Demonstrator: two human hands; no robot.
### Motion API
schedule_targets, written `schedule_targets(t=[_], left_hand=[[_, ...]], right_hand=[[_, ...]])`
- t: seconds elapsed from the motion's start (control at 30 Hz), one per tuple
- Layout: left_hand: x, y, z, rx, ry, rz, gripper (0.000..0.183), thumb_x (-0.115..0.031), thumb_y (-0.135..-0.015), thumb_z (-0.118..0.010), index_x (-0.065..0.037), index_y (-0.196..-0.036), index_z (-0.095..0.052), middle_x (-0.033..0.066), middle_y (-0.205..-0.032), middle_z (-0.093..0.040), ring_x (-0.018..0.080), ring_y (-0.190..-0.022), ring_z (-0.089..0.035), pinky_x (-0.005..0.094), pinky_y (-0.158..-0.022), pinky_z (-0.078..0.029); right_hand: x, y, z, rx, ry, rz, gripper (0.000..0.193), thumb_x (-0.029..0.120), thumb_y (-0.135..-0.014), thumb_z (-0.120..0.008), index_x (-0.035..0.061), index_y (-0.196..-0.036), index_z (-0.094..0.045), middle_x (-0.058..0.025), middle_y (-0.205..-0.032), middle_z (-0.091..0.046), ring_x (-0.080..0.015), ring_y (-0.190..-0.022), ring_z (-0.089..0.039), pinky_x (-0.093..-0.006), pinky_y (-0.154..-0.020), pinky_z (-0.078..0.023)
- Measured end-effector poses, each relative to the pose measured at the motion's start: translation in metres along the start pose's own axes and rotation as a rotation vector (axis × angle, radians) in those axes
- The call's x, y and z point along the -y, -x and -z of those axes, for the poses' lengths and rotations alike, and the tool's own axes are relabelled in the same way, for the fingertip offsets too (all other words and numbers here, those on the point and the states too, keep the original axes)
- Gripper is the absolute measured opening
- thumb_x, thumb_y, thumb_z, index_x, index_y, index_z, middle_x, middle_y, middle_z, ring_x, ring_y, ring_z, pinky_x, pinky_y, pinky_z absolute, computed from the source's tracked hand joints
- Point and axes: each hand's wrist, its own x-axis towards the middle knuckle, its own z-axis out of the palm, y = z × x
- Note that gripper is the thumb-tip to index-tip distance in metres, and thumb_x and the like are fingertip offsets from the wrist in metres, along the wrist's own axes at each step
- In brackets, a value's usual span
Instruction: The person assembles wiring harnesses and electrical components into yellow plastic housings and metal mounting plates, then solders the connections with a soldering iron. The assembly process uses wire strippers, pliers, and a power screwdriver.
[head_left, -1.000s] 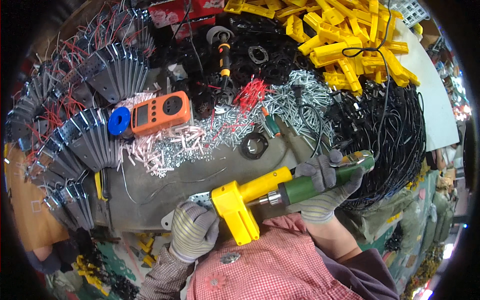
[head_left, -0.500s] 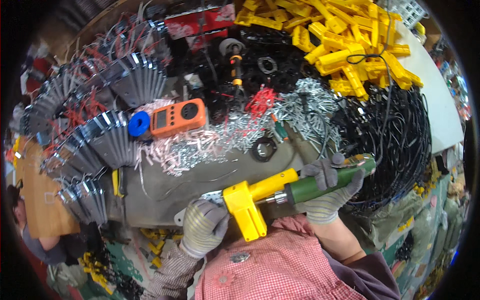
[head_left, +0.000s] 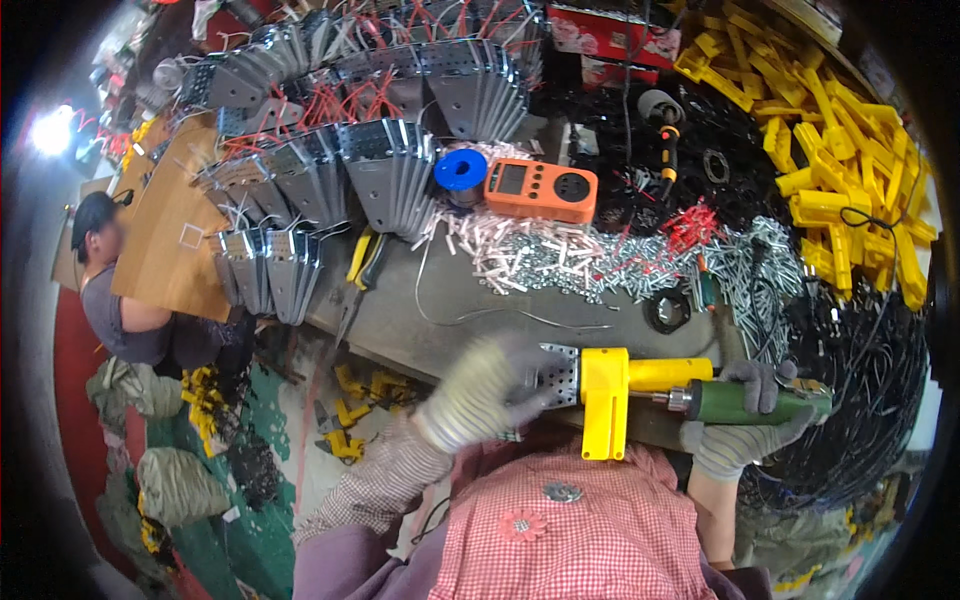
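Observation:
My right hand (head_left: 745,430), in a striped grey glove, is wrapped round a green power screwdriver (head_left: 720,401). Its metal tip points left and meets the side of a yellow plastic part (head_left: 604,400) with a round yellow handle (head_left: 670,374). A perforated metal plate (head_left: 560,376) sticks out of the part's left side. Close to that plate is my left hand (head_left: 475,400), also gloved; motion smears its fingers, so whether they grip the plate cannot be made out. The yellow part lies at the table's near edge, in front of my red checked apron.
Stacked grey metal brackets (head_left: 385,180) with wires fill the back left. Behind the plate are an orange meter (head_left: 540,190), a blue spool (head_left: 461,172) and loose screws (head_left: 640,270). Yellow parts (head_left: 840,170) heap at the right; pliers (head_left: 365,262) lie left. Another person (head_left: 125,310) sits far left.
The view has swung left, so the table's things sit further right. The yellow part has straightened from its tilt. My left hand has become smeared; my right hand still holds the screwdriver.

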Motion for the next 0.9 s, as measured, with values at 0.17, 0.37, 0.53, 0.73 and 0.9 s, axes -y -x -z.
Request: schedule_targets(t=[0.17, 0.37, 0.53, 0.73, 0.9], left_hand=[[0.106, 0.037, 0.089, -0.690, -0.874, 0.469, 0.045, -0.033, -0.088, -0.084, -0.010, -0.124, -0.070, 0.0225, -0.118, -0.065, 0.0435, -0.116, -0.063, 0.0537, -0.104, -0.050], [0.162, 0.073, 0.111, -0.562, -0.893, 0.462, 0.037, -0.030, -0.093, -0.078, -0.001, -0.115, -0.070, 0.0224, -0.111, -0.068, 0.0430, -0.104, -0.063, 0.0541, -0.093, -0.052], [0.100, 0.102, 0.076, -1.126, 0.347, 0.371, 0.038, -0.025, -0.100, -0.066, 0.000, -0.129, -0.064, 0.0100, -0.114, -0.062, 0.0174, -0.094, -0.060, 0.0290, -0.071, -0.051], [-0.046, 0.001, 0.009, -0.970, 0.537, 0.145, 0.070, -0.019, -0.092, -0.066, 0.001, -0.157, -0.049, 0.0103, -0.122, -0.059, 0.0091, -0.087, -0.054, 0.0226, -0.059, -0.046], [-0.048, -0.017, -0.016, -0.569, 0.483, -0.119, 0.081, -0.013, -0.093, -0.070, -0.004, -0.166, -0.036, 0.0089, -0.119, -0.053, 0.0134, -0.087, -0.056, 0.0270, -0.062, -0.053]], right_hand=[[-0.003, 0.007, -0.005, -0.009, 0.066, 0.027, 0.058, 0.055, -0.099, -0.071, 0.0040, -0.125, -0.064, 0.0013, -0.072, -0.051, -0.0132, -0.066, -0.052, -0.0342, -0.094, -0.054], [-0.003, 0.004, -0.010, 0.032, 0.047, -0.023, 0.054, 0.055, -0.098, -0.072, 0.0085, -0.124, -0.063, 0.0013, -0.073, -0.049, -0.0125, -0.063, -0.047, -0.0352, -0.095, -0.052], [-0.007, 0.002, -0.015, -0.025, 0.105, -0.019, 0.051, 0.056, -0.097, -0.072, 0.0111, -0.120, -0.062, 0.0033, -0.072, -0.046, -0.0120, -0.063, -0.044, -0.0350, -0.093, -0.051], [-0.001, -0.002, -0.015, -0.078, 0.108, -0.018, 0.053, 0.060, -0.093, -0.074, 0.0143, -0.116, -0.061, 0.0054, -0.070, -0.044, -0.0107, -0.063, -0.041, -0.0342, -0.096, -0.048], [-0.006, 0.000, -0.019, -0.045, 0.098, -0.042, 0.053, 0.062, -0.094, -0.072, 0.0161, -0.117, -0.060, 0.0049, -0.070, -0.043, -0.0102, -0.062, -0.042, -0.0327, -0.093, -0.048]])
